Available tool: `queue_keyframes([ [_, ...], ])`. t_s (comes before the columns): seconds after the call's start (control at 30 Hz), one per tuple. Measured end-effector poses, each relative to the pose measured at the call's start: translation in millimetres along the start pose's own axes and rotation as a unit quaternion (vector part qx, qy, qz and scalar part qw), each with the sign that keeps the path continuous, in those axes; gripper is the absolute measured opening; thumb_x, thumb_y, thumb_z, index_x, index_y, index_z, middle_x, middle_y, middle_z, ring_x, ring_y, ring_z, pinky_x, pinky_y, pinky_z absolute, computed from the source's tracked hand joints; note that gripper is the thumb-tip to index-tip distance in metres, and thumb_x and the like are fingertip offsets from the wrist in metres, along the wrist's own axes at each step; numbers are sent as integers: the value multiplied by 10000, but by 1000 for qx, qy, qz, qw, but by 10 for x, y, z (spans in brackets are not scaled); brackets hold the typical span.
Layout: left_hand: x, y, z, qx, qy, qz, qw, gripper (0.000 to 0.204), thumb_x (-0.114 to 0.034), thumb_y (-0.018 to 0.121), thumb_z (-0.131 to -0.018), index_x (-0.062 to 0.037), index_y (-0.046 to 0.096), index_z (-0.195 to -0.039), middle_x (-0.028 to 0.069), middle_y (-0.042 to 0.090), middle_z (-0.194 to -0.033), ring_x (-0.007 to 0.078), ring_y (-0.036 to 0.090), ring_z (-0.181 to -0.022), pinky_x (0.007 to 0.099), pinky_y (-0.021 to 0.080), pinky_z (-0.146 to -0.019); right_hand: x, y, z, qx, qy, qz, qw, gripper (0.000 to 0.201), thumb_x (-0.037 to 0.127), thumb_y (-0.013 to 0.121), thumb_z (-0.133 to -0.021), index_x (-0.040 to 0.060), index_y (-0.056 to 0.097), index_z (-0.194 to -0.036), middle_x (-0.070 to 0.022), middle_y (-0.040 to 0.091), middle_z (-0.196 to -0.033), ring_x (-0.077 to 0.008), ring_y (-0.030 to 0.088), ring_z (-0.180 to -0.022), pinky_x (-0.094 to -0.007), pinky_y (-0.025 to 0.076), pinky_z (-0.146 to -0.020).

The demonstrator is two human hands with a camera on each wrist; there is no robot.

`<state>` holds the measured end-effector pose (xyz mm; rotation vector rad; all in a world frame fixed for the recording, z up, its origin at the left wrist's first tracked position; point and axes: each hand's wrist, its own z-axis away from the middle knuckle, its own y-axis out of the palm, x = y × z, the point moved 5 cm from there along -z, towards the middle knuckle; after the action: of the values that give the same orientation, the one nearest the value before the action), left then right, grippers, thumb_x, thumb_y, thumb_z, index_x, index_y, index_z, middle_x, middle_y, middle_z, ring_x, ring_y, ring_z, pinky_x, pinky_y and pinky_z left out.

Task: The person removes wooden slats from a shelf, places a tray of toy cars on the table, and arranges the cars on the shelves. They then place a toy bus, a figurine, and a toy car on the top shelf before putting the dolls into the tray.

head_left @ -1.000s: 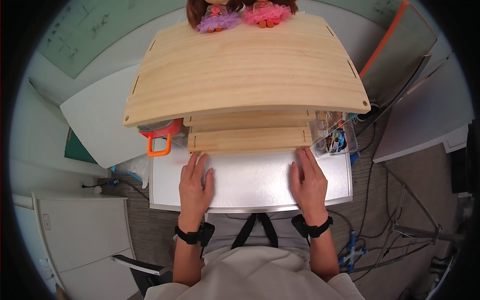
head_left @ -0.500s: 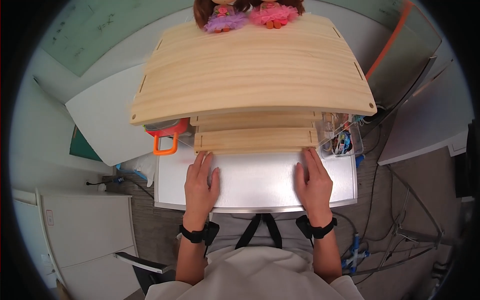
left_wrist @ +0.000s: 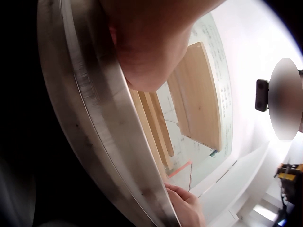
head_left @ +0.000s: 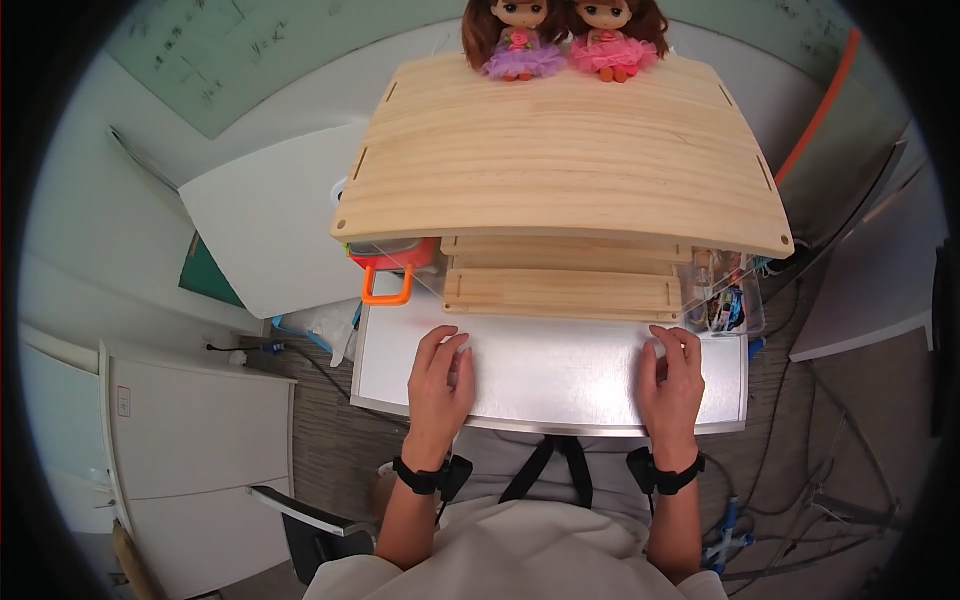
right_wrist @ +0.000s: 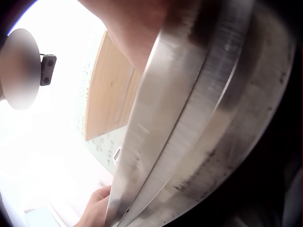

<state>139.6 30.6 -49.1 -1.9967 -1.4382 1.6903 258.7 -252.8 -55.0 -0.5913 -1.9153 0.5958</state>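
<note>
A wooden shelf unit with a broad top board (head_left: pixel 570 150) stands on a silver-white table (head_left: pixel 550 370). Below the top board is a lower wooden tier with a front slat (head_left: pixel 562 292). My left hand (head_left: pixel 440 385) lies at the table's left part, fingers loosely bent and holding nothing, a short gap from the slat. On the right part my right hand (head_left: pixel 672 385) lies the same way, thumb apart from the fingers, also holding nothing. In the left wrist view the table's metal edge (left_wrist: pixel 113 123) crosses in front of the left hand (left_wrist: pixel 151 47).
Two dolls, in a purple skirt (head_left: pixel 522 60) and a pink skirt (head_left: pixel 612 55), sit at the board's back edge. A red case with an orange handle (head_left: pixel 387 285) is left of the lower tier; a clear bin (head_left: pixel 725 305) of small items is right. A chair (head_left: pixel 310 520) stands lower left.
Both hands have drawn back from the lower front slat, which their fingertips were touching, and their fingers have bent more. The head view has shifted, so the dolls' faces now show.
</note>
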Motion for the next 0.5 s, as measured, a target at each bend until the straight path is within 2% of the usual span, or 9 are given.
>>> queue_keyframes([
  [0.17,-66,-74,8,-7,24,-13,1000,282,9,622,-968,19,663,-1247,159,612,-1357,198,685,-867,303,582,-737,-24,9,-1,14,-11,-3,1000,230,57,707,-946,46,707,-1176,-118,635,-1091,-182,632,-616,-319,540,-565],
  [0.33,-322,-128,-257,3,32,-38,999,350,8,623,-968,-2,635,-1318,172,596,-1404,183,686,-790,296,583,-683,-18,-1,0,9,-14,-20,1000,236,62,710,-945,55,704,-1180,-114,645,-1085,-189,633,-620,-323,541,-568],
  [0.43,-385,-87,-421,0,47,-85,995,363,-39,629,-980,-8,627,-1341,183,578,-1453,186,685,-721,313,581,-651,-18,-13,-5,7,-18,-22,1000,242,68,710,-943,59,702,-1185,-118,655,-1094,-202,646,-632,-330,548,-578],
  [0.5,-386,-40,-493,14,28,-131,991,385,-106,634,-995,-16,615,-1369,199,575,-1469,198,687,-680,328,579,-647,-19,-15,2,5,-16,-21,1000,244,71,711,-942,60,701,-1186,-121,661,-1099,-212,656,-642,-336,553,-584],
])
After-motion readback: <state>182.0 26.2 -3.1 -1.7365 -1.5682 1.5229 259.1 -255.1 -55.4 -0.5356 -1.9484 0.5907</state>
